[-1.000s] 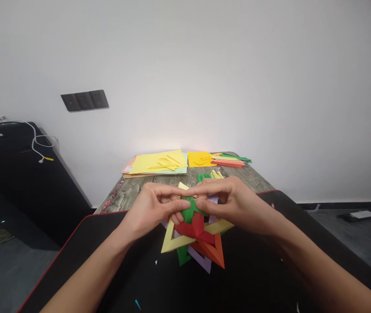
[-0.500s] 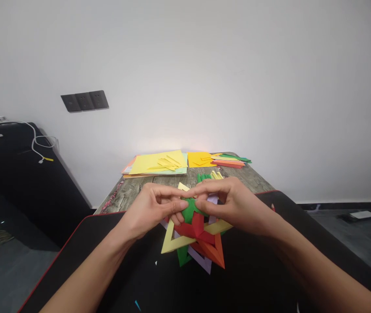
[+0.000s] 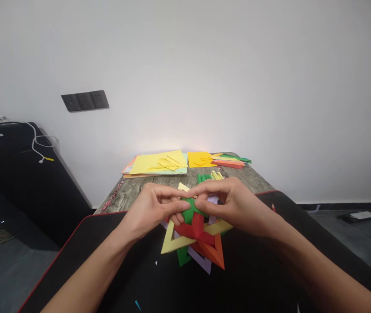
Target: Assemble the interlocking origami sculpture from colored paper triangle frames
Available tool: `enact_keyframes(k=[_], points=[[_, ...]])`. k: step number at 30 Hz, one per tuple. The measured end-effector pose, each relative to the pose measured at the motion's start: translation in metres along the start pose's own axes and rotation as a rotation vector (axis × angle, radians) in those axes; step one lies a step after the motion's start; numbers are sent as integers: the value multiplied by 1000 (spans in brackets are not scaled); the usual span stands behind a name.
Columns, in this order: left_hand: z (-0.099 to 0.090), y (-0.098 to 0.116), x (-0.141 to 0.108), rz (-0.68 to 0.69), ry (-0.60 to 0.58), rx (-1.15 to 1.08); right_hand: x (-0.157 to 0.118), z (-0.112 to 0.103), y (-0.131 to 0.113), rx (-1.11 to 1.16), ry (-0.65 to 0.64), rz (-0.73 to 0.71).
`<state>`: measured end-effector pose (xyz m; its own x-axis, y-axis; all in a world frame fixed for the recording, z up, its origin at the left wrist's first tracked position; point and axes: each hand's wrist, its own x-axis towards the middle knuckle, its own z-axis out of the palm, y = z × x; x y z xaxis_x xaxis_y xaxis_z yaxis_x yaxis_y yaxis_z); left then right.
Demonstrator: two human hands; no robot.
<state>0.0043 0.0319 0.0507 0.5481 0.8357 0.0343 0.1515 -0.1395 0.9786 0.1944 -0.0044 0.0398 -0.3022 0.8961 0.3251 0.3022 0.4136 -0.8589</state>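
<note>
A folded paper model (image 3: 202,234) of interlocked yellow, red, orange, green and purple strips stands above the black mat (image 3: 244,278). Its green top part (image 3: 190,212) is pinched between the fingers of both hands. My left hand (image 3: 159,204) is closed on the green paper from the left, thumb in front. From the right, my right hand (image 3: 226,202) grips the same green paper, its thumb and index finger near the left thumb. The fingers hide the tip of the green part and some of the model behind.
Yellow sheets (image 3: 142,164) with folded strips lie at the back left of the wooden table (image 3: 253,177). Orange paper (image 3: 198,159) and coloured strips (image 3: 229,161) are at the back right. Green and yellow folded pieces (image 3: 204,178) stand behind the hands. A blue scrap (image 3: 137,304) lies in front.
</note>
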Motion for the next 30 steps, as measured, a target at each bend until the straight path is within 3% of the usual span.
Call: enact_keyframes(k=[9, 25, 30], points=[[0, -3, 1, 12, -4, 19, -1, 0, 1, -20, -6, -54], [2, -2, 1, 24, 20, 33, 1, 2, 0, -8, 33, 17], [10, 2, -2, 20, 132, 19, 1, 6, -1, -6, 80, 42]])
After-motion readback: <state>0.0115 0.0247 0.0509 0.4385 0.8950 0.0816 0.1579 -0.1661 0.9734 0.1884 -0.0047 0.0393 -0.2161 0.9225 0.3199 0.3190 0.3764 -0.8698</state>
